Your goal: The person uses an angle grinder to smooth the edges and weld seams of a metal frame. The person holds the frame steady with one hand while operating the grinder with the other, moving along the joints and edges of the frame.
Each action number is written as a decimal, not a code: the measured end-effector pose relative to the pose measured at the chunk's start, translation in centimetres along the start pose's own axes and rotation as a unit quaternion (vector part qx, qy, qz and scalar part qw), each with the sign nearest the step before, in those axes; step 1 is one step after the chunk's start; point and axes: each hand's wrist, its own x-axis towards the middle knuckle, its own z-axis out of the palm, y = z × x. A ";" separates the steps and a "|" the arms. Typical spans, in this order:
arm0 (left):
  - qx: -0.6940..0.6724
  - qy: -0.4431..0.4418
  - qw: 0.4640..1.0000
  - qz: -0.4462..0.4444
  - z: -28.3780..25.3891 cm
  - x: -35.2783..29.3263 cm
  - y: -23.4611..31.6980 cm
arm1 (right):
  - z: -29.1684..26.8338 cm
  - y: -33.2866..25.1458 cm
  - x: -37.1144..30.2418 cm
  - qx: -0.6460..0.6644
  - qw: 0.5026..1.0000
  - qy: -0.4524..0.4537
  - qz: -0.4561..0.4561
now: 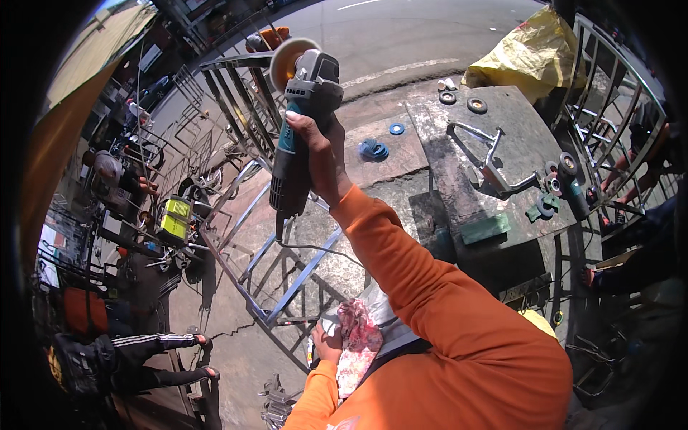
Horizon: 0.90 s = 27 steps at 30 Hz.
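My right hand (322, 154) is closed round the body of a teal and black angle grinder (309, 89), held up with its disc (290, 61) at the top. The disc overlaps the upper end of a dark metal frame with bars (240, 93); whether they touch I cannot tell. A cord hangs from the grinder's lower end and curves right. Low in the picture, my left hand (330, 345) lies beside a red-and-white stained cloth (357, 340). Its fingers are partly hidden, so its grip cannot be made out. Below the grinder lies a silvery metal frame (294, 287).
To the right, a worn dark board (516, 115) carries a metal bracket (494, 165), small wheels (476, 105) and another grinder (573, 186). Blue discs (374, 149) lie left of it. A yellow sack (530, 54) stands behind. Other people work at the left, near a yellow-green box (175, 218).
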 end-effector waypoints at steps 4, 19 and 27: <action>-0.013 -0.002 1.000 -0.009 -0.2 -0.1 0.6 | -1.5 1.2 0.3 -0.085 0.992 0.074 -0.055; 0.008 -0.019 0.999 -0.047 -0.1 0.3 0.2 | -24.0 23.8 -22.9 0.198 0.819 0.482 0.242; -0.019 -0.023 0.999 -0.040 -0.3 0.4 -0.1 | -28.7 24.1 -22.5 0.283 0.758 0.498 0.312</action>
